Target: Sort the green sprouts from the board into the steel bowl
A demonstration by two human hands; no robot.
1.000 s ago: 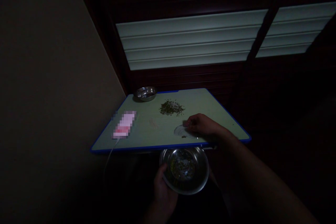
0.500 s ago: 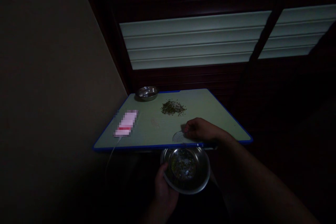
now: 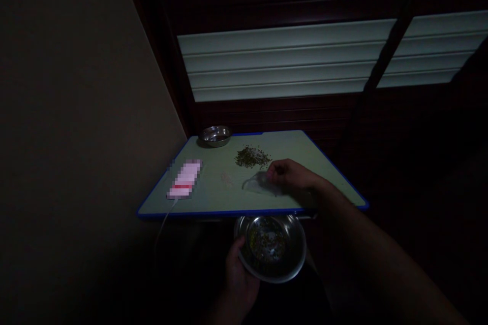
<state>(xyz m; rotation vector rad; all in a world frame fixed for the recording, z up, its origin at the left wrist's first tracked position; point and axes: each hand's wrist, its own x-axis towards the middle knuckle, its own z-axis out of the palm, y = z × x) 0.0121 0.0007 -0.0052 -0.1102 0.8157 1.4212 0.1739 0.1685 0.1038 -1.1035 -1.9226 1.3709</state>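
fingers of the right hand [image 3: 293,174] are drawn together, curled with almost no gap, and seem to pinch the upper right edge of a clear sheet [image 3: 260,185], just right of the frame's centre and low over the table [image 3: 316,160]. the left hand [image 3: 241,275], lower centre, has its thumb over the left rim of a steel bowl [image 3: 294,260]; its other fingers are hidden beneath, so how far they spread i cannot tell.

the sheet looks thin, so i'd judge it very light, bendy and easily creased, best held by an edge. the bowl should be stiff and not fragile, though smooth metal may slip; the rim is the sound hold, kept level since small green bits [image 3: 263,238] lie inside. a loose pile of seeds [image 3: 249,156] sits above the sheet, near the right fingertips, likely quick to scatter.
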